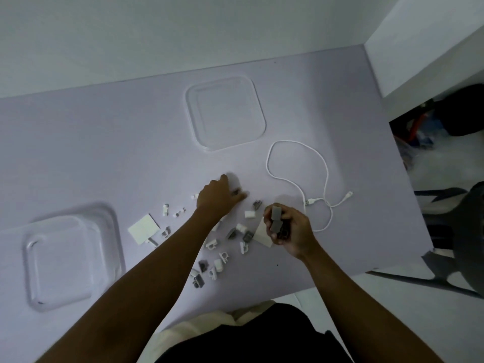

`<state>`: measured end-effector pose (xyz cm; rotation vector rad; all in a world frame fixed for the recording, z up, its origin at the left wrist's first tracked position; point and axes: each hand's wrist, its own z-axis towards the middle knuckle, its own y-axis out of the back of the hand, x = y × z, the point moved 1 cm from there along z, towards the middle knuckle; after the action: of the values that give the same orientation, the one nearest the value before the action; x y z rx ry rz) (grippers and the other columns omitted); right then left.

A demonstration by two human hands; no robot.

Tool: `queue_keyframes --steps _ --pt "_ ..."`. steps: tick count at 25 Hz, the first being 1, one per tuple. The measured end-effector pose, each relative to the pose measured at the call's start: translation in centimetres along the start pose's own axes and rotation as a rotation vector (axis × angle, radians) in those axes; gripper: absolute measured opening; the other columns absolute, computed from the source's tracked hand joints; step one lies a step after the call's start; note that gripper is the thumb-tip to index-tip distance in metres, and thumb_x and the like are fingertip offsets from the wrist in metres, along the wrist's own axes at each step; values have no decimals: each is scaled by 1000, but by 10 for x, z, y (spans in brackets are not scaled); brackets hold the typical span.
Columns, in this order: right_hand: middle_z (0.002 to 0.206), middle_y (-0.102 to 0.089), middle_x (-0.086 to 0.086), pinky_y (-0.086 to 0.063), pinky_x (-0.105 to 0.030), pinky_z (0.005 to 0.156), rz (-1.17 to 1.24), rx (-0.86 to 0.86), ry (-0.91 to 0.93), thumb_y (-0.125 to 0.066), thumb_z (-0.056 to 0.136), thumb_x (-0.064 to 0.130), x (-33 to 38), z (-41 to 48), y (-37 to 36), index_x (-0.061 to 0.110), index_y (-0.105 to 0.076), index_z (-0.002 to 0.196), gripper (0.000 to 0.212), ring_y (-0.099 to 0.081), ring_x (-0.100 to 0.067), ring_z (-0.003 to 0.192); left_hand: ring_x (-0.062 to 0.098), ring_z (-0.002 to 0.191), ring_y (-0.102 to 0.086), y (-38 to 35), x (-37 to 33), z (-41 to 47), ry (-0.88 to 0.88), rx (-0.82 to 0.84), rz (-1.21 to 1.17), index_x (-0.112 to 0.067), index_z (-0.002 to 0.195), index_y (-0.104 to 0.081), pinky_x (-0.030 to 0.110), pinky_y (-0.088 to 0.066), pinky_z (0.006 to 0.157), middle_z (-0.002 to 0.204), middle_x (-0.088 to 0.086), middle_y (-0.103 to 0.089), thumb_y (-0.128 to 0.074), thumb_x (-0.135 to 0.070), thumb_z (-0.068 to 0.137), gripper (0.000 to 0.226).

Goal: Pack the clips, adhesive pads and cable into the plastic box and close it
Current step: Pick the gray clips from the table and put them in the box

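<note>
Head view is looking straight down on the work; which step are they on, would you say?

— Gathering, I am thinking; the right hand [285,229] is clutching a small bunch of grey clips [276,214] in curled fingers; the left hand [220,197] is reaching onto a single grey clip [237,191] beyond the loose clips [218,263]; blur is hiding whether it is pinching or only touching, so I cannot tell.

— Is anything lying in the box?

— Nothing that I am seeing; the plastic box [70,255], the deeper clear shell as I am judging it, is sitting at the near left of the table [104,153], well apart from both hands; the flatter clear piece [225,113] at the far middle is looking like its lid; one adhesive pad [144,229] is lying between box and clips; the cable [324,176] is looping loose on the right.

— And the next move?

— Carrying that handful leftward over the box, I am guessing; such small pieces are liable to slip; the cable is probably going to need coiling.

— And the room?

— Pale lilac table is butting against a pale wall [131,35]; dark clutter [445,119] is crowding the white floor [392,310] to the right.
</note>
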<state>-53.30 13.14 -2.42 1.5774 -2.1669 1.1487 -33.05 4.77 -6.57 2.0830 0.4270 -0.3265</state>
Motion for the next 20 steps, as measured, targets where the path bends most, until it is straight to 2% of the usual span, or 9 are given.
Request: queue_keyframes --steps 2,4,6,9,11,13,15,17,20 --pt "66 -55 -9 -23 -20 44 11 -94 -27 -38 95 33 3 -4 13 7 -63 82 39 -45 -20 43 35 91 -64 -10 -2 4 -19 6 36 -11 120 -46 40 -54 73 103 15 -64 -57 -66 82 67" --pt "58 -48 -7 -23 -21 43 -116 -249 2 -49 99 43 4 -1 19 12 -56 70 43 -40 -17 39 38 89 -63 -12 -6 7 -48 -5 66 -9 112 -50 41 -52 71 99 18 -64 -52 -53 90 48" --pt "58 -42 -11 -26 -22 42 -310 -388 89 -62 96 31 2 7 23 9 -50 67 38 -37 -17 40 37 83 -62 -11 -9 9 -30 12 27 -7 101 -53 37 -49 67 93 17 -63 -48 -43 92 38" --pt "61 -45 -11 -35 -25 44 -634 -492 198 -68 89 21 -7 19 30 6 -51 68 31 -41 -20 48 31 69 -60 -5 -11 3 23 61 -227 0 86 -58 36 -47 61 80 16 -63 -49 -34 91 36" --pt "71 -59 -2 -45 -27 57 -975 -496 253 -69 87 26 -11 24 33 12 -62 90 16 -55 -18 61 23 57 -60 2 -10 -7 47 100 -450 3 77 -59 36 -50 59 69 15 -66 -48 -25 90 32" --pt "84 -67 -4 -50 -31 67 -1156 -454 214 -64 92 33 -16 26 32 21 -57 113 26 -63 -21 75 19 49 -55 9 -7 -22 52 131 -568 1 70 -62 31 -46 56 59 10 -63 -45 -19 87 31" --pt "94 -69 -11 -54 -39 72 -1263 -438 180 -57 96 36 -21 29 28 23 -50 122 30 -66 -30 85 18 50 -51 8 -1 -39 11 125 -509 0 64 -59 30 -43 55 56 10 -60 -44 -24 84 34" --pt "102 -69 -14 -55 -43 73 -1338 -432 175 -54 97 35 -26 36 24 20 -48 120 28 -66 -34 92 17 50 -46 -2 8 -56 -61 103 -287 -7 59 -49 29 -37 54 56 8 -54 -46 -31 87 37" --pt "100 -67 -12 -54 -41 72 -1226 -438 157 -57 97 35 -26 38 21 15 -47 110 26 -66 -32 90 17 54 -53 -18 17 -77 -115 44 -46 -19 62 -49 29 -40 52 59 2 -56 -48 -50 94 44"
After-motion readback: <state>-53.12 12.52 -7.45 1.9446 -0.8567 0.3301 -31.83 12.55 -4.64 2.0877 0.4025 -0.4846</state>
